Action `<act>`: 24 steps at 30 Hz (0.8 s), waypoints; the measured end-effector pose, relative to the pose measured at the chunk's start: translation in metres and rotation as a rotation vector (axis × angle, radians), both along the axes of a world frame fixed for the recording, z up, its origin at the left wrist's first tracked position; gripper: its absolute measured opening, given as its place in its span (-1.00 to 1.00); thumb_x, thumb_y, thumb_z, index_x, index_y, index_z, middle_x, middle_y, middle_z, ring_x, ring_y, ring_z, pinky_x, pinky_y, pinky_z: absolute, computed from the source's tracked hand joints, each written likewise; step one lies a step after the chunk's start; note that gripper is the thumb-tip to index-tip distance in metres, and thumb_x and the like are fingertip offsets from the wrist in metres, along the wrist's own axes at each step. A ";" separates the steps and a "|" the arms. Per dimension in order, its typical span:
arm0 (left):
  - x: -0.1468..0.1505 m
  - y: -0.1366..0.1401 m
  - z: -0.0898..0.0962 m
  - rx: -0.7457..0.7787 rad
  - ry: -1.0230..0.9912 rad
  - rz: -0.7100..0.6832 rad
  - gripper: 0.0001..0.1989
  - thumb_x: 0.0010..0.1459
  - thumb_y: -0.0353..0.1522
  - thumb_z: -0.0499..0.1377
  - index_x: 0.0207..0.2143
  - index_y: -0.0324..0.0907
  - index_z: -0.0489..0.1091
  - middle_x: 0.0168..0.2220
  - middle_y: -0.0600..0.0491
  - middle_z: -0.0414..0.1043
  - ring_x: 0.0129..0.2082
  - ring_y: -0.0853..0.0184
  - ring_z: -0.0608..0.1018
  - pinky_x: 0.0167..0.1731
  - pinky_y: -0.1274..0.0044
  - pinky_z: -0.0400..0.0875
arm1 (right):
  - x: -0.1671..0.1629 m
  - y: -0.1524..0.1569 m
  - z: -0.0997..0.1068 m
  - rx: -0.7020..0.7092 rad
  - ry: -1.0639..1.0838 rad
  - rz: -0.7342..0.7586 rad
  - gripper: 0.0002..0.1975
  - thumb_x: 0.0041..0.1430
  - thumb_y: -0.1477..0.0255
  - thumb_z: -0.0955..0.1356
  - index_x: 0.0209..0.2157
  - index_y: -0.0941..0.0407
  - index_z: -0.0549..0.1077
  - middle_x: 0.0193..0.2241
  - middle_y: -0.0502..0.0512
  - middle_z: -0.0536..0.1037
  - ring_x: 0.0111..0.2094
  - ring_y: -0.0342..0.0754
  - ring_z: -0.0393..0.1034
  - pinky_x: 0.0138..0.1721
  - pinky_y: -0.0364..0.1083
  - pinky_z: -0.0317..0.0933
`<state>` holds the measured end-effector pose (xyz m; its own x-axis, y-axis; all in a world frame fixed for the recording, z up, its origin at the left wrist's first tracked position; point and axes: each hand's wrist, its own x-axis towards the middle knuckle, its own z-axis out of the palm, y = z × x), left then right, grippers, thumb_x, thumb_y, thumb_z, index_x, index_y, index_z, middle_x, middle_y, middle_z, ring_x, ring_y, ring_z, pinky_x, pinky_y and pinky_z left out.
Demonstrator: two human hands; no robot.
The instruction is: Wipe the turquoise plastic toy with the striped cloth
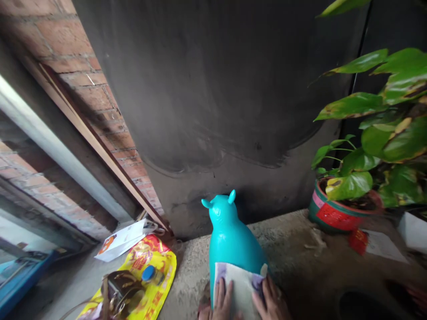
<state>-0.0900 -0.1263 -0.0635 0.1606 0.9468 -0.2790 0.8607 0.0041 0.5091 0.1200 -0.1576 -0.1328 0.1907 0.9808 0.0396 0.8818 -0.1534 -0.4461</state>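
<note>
At the bottom centre, a cloth (240, 284) is pressed flat against the teal animal toy (230, 240) by the left hand (223, 302) and right hand (271, 301), set apart; bare ledge (293, 249) is left toward the potted plant (336, 209).

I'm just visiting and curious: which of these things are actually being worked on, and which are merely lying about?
In hand:
turquoise animal toy
cloth pressed on it
left hand
right hand

Lying about:
potted plant
yellow bag
blue-capped bottle
white paper bag
red packet

A rough concrete ledge (293, 249) carries a turquoise animal toy (230, 242) and a potted plant (336, 209).
</note>
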 end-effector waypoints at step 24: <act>-0.005 0.077 0.097 0.221 -0.058 0.028 -0.82 0.08 -0.45 0.00 -0.43 -0.13 0.40 -0.48 0.15 0.47 -0.41 0.41 0.50 -0.32 0.58 0.34 | 0.044 0.056 0.131 0.169 0.488 -0.030 -0.79 0.01 0.27 0.14 -0.55 0.05 0.26 -0.60 -0.08 0.37 -0.49 -0.13 0.30 -0.44 -0.17 0.16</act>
<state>-0.0954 -0.0492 0.0333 0.1431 0.9881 -0.0556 0.8310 -0.0895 0.5490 0.1640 -0.1018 -0.0021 0.2544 0.9622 0.0968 0.5614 -0.0654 -0.8250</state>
